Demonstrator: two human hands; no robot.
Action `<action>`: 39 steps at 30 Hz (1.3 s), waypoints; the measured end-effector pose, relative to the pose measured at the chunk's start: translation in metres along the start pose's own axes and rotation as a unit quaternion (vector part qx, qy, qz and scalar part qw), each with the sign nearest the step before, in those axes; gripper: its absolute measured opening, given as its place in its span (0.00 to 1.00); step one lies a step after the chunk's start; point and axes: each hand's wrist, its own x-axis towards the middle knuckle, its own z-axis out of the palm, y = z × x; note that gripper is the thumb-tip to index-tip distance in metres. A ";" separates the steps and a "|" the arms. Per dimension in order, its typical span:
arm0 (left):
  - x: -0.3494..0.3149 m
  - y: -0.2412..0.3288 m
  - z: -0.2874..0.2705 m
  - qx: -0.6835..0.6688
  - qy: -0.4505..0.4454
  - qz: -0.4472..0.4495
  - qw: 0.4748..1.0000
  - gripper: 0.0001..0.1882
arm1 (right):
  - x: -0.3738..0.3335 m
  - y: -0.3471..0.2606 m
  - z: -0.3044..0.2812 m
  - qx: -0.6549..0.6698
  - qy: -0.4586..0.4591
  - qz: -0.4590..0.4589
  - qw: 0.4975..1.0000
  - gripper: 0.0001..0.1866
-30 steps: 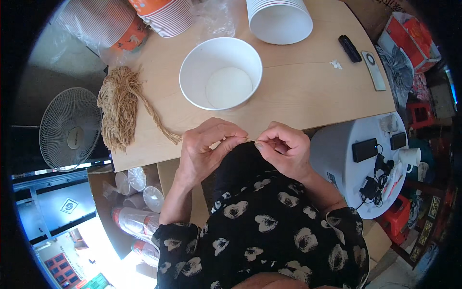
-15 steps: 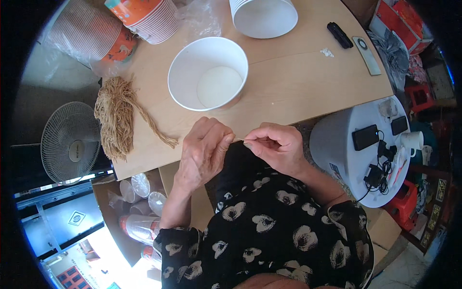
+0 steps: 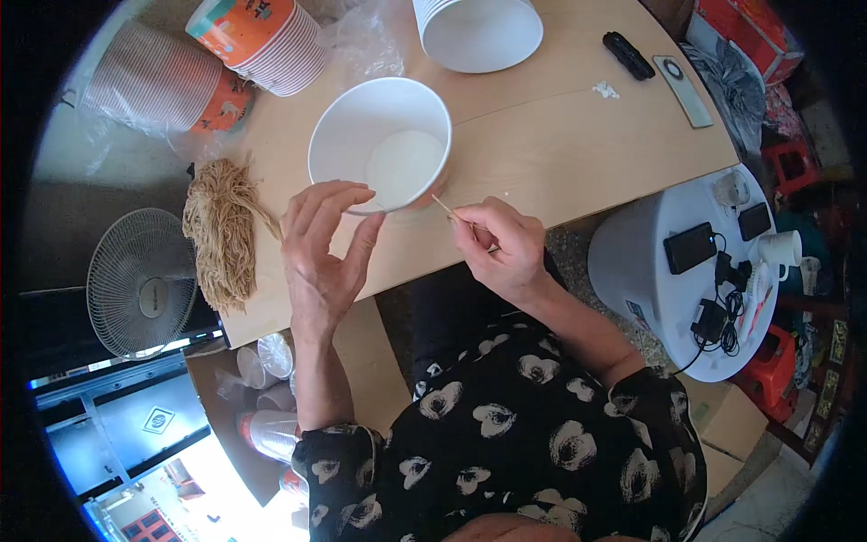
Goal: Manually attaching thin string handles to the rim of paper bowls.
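Observation:
My right hand (image 3: 499, 244) pinches a short, thin tan piece of string (image 3: 442, 205) between thumb and fingers. One end sticks up toward the rim of a white paper bucket (image 3: 323, 135). My left hand (image 3: 322, 239) is open, thumb and fingers apart, in front of that bucket and partly over its near rim. Inside, the bucket is white, with only its pale round bottom showing. A bundle of tan strings (image 3: 219, 239) lies on the table to the left of my left hand.
On the table (image 3: 560, 154) stand stacks of orange-printed paper buckets (image 3: 271, 45), another white bucket stack (image 3: 483, 41), clear plastic wrap (image 3: 366, 41), a black object (image 3: 628, 56) and a phone (image 3: 683, 90). A fan (image 3: 144, 285) is at left; a round white side table (image 3: 650, 262) holds devices and a mug.
My hands have parted: the left has let go of the string, opened and moved left and up to the bucket. The right keeps the string and has risen slightly. The view has shifted a little.

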 end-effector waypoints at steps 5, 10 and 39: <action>-0.003 -0.005 0.005 0.033 -0.026 0.002 0.999 0.12 | -0.001 0.005 0.006 -0.002 -0.013 0.015 1.000 0.06; -0.002 -0.006 0.002 0.009 -0.028 -0.004 1.000 0.11 | 0.000 0.007 0.011 -0.009 -0.007 0.033 0.999 0.08; 0.060 -0.027 0.020 -0.205 -0.325 -0.041 0.922 0.09 | 0.009 0.005 0.015 -0.042 -0.028 0.081 0.995 0.05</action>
